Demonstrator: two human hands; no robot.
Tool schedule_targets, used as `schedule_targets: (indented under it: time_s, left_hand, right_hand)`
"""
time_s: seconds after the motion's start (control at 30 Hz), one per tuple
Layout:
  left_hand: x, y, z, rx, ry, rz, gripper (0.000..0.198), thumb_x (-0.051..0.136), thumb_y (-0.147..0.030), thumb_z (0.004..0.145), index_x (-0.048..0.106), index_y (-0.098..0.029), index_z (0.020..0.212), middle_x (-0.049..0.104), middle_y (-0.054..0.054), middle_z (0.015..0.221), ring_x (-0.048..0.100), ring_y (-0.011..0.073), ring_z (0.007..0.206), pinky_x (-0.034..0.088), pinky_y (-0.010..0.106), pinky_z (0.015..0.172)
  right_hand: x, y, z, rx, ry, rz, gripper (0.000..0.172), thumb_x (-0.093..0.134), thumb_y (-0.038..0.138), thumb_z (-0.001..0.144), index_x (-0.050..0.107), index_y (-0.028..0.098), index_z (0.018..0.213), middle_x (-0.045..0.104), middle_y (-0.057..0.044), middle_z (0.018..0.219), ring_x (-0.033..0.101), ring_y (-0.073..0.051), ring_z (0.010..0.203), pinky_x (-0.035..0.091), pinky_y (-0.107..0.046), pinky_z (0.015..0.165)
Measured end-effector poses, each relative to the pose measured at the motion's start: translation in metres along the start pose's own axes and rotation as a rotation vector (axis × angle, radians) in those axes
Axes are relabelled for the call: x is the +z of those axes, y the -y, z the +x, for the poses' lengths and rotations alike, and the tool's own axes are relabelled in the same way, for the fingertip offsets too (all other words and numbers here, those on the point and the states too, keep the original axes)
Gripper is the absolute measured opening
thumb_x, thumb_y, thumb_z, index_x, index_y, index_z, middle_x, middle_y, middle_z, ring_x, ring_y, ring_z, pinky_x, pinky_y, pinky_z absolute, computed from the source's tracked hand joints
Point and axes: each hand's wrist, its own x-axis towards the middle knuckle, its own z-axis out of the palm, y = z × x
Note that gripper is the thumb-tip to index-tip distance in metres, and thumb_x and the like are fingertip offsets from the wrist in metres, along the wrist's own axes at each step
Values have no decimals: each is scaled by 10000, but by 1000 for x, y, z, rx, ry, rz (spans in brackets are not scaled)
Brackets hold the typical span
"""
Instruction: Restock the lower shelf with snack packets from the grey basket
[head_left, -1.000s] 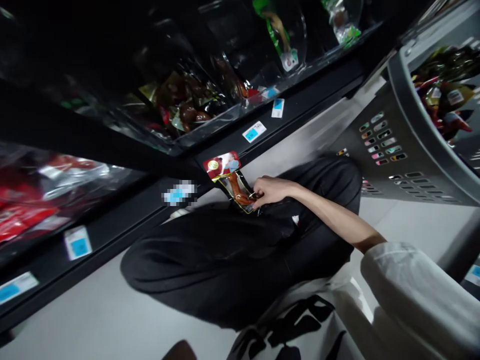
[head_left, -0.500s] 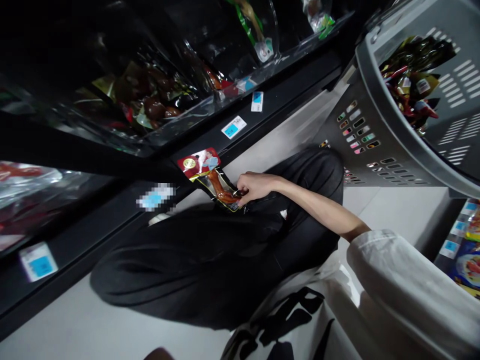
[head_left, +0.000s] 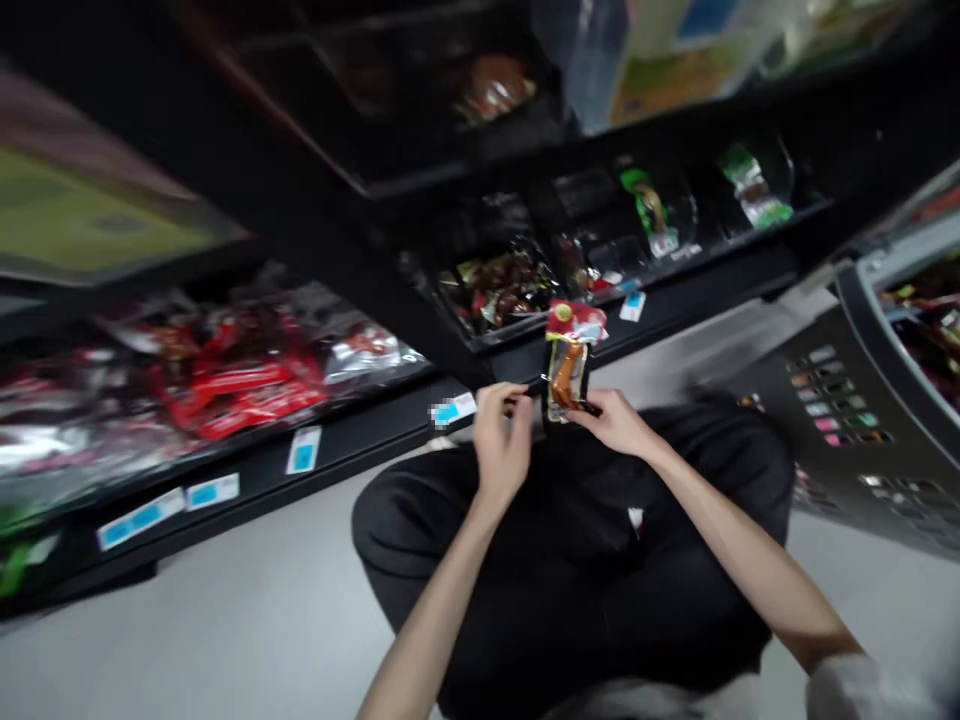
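My right hand pinches the bottom end of a packaged meat snack. The packet stands upright, with a red top and a clear window showing a long brown piece, perhaps a drumstick. To its left is my left hand, raised in front of the shelf edge. Its fingers are bent and its thumb is apart from them, with nothing clearly held. Behind the packet, a clear shelf bin contains dark, shiny packets of brown food.
A grey perforated basket with packets inside stands at the right. Red packs fill the shelf at the left. Price tags line the black shelf edge. My black-trousered legs are folded above the pale floor.
My left hand has come up into view beside the packet. My right hand still holds the packet, now more upright. The view has swung left and shows more shelf.
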Motion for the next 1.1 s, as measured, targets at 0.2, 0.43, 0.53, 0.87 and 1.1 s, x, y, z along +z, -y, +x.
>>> schedule_targets:
  time_s: [0.2, 0.43, 0.53, 0.87, 1.1]
  left_hand:
    - [20, 19, -2, -137, 159, -153, 280, 640, -410, 908, 699, -178, 1052, 727, 61, 982, 663, 227, 907, 541, 331, 827]
    - [15, 25, -3, -179, 150, -249, 269, 684, -396, 871, 743, -157, 979, 765, 56, 942, 697, 238, 880, 557, 326, 807]
    - [17, 26, -4, -179, 163, -296, 255, 673, -377, 879, 756, -155, 972, 774, 57, 933, 713, 250, 899, 566, 337, 819]
    - [17, 30, -5, -184, 77, -290, 305, 695, -405, 858, 804, -157, 998, 801, 70, 967, 738, 271, 925, 585, 356, 845]
    - [22, 21, -3, -185, 130, -289, 311, 678, -417, 848, 807, -164, 975, 799, 83, 881, 738, 219, 720, 591, 302, 675]
  right_hand:
    - [10, 4, -4, -14, 85, -14, 335, 558, 478, 935, 640, 198, 770, 575, 5, 628, 522, -174, 577, 389, -272, 559]
    - [14, 5, -4, -32, 33, -95, 406, 581, 553, 907, 679, 183, 768, 572, 3, 626, 489, -166, 584, 379, -272, 555]
    - [13, 2, -4, -21, -3, -120, 430, 602, 558, 895, 676, 165, 737, 553, 5, 614, 461, -149, 575, 358, -270, 553]
    - [15, 6, -6, -120, -41, -78, 337, 538, 433, 964, 736, 161, 987, 693, -16, 798, 580, -157, 699, 470, -248, 653]
    - [4, 0, 2, -115, -438, 99, 370, 657, 466, 886, 755, 140, 1030, 762, -92, 960, 696, -235, 881, 562, -330, 805]
